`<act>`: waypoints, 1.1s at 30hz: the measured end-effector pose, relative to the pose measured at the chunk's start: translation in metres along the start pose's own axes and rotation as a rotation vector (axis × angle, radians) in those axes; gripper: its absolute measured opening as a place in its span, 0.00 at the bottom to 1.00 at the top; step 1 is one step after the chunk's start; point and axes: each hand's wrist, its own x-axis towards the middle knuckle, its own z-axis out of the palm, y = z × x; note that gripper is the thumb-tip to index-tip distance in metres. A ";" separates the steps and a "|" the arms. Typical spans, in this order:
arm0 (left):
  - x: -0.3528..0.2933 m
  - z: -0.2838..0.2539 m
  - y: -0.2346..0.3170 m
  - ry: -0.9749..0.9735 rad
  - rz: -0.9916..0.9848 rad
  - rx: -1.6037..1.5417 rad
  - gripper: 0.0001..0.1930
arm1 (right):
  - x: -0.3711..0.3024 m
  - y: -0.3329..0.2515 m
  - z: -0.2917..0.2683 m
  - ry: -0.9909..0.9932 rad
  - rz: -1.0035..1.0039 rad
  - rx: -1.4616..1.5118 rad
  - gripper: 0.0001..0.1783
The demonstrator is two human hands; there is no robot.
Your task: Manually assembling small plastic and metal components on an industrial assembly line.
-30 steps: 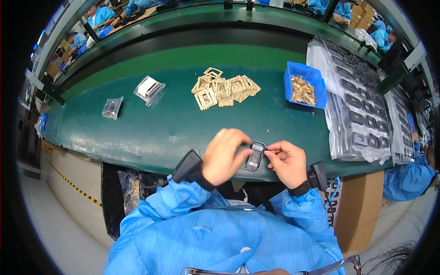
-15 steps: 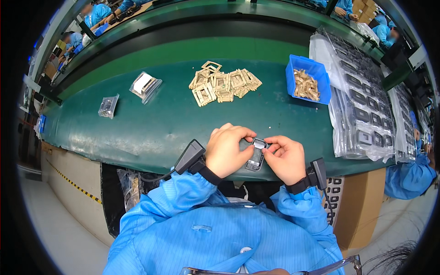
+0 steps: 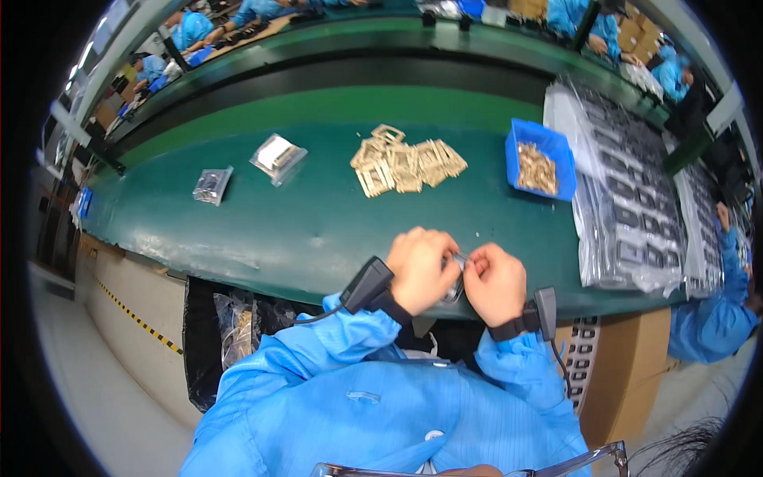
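A small dark rectangular housing (image 3: pixel 454 294) is between my hands at the table's near edge, mostly covered by the fingers. My left hand (image 3: pixel 421 270) is closed in a pinch at its left side. From the other side my right hand (image 3: pixel 496 285) is closed too, thumb and fingers pressed together at its upper end. A thin pale grey edge shows where the fingertips meet; I cannot make out whether it belongs to the housing.
Beyond my hands, tan rectangular frames (image 3: pixel 407 165) lie heaped on the green table (image 3: pixel 278 230). A blue bin (image 3: pixel 563 155) holds small tan pieces. Two clear bags, one smaller (image 3: pixel 212 185) and one larger (image 3: pixel 278 157), lie left. Plastic-covered trays of dark housings (image 3: pixel 628 199) stack at right.
My hands have drawn closer together over the housing, hiding most of it. The table and everything on it have shifted slightly right and down in view.
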 end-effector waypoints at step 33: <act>0.094 0.003 -0.030 0.175 -0.024 -0.728 0.06 | 0.071 0.013 0.003 0.007 -0.209 0.811 0.08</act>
